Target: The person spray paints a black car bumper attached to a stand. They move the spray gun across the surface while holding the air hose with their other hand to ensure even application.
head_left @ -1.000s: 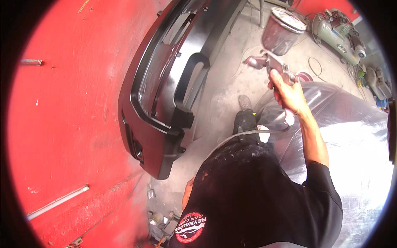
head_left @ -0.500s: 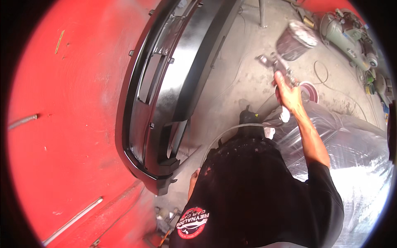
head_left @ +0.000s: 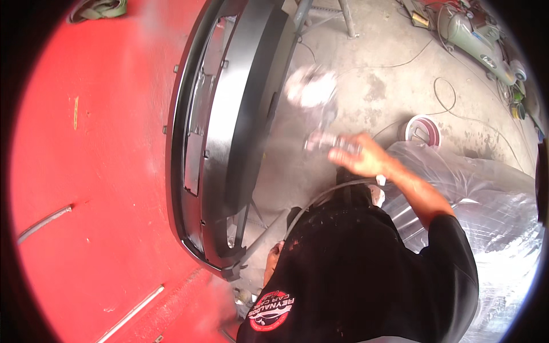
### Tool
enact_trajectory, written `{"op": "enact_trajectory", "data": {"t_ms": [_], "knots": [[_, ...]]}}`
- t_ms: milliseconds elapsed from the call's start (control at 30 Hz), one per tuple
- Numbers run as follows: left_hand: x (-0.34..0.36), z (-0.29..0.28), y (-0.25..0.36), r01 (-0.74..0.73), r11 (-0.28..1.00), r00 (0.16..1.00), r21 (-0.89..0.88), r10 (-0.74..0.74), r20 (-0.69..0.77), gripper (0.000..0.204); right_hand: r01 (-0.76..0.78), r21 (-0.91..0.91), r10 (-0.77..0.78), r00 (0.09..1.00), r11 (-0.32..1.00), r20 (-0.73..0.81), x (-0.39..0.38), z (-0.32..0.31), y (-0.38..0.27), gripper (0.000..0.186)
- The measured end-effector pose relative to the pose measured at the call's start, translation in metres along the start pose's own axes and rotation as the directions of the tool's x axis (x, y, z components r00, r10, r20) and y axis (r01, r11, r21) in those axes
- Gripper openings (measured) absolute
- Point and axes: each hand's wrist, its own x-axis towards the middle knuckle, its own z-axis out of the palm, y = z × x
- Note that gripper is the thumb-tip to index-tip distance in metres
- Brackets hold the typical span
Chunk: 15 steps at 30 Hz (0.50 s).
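My right hand (head_left: 366, 157) is wrapped around a spray gun (head_left: 329, 142), which points left at a black car bumper cover (head_left: 243, 120). Motion blurs the gun and its paint cup (head_left: 311, 87). A gap separates the gun from the bumper, which stands on edge with its glossy face towards me. From the right-hand side an air hose (head_left: 326, 190) curves across my front to my left hand (head_left: 274, 256). That hand is low beside my torso, partly hidden, its fingers seemingly curled on the hose.
A red wall (head_left: 97, 166) rises left of the bumper. Metal stand legs (head_left: 347, 20) show beyond it. On the concrete floor are a bucket (head_left: 409, 132), a thin looping cord (head_left: 454, 97) and a green air compressor (head_left: 474, 46). Clear plastic sheeting (head_left: 474, 211) covers something at right.
My right hand has swung the spray gun leftward and slightly down, closer to the bumper. The view has shifted a little. My left hand stays beside my torso.
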Motion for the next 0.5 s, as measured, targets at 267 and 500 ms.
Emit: {"op": "enact_trajectory", "data": {"t_ms": [267, 500], "knots": [[0.012, 0.011, 0.002, -0.038, 0.999, 0.999, 0.039, 0.038, -0.004, 0.05, -0.182, 0.21, 0.277, 0.582, 0.961, -0.764, 0.064, -0.093, 0.005, 0.049], [0.026, 0.008, -0.028, -0.03, 0.999, 1.0, 0.021, 0.03, 0.005, 0.052, -0.18, 0.177, 0.249, 0.807, 0.967, -0.535, 0.024, -0.059, -0.044, 0.041]]}}
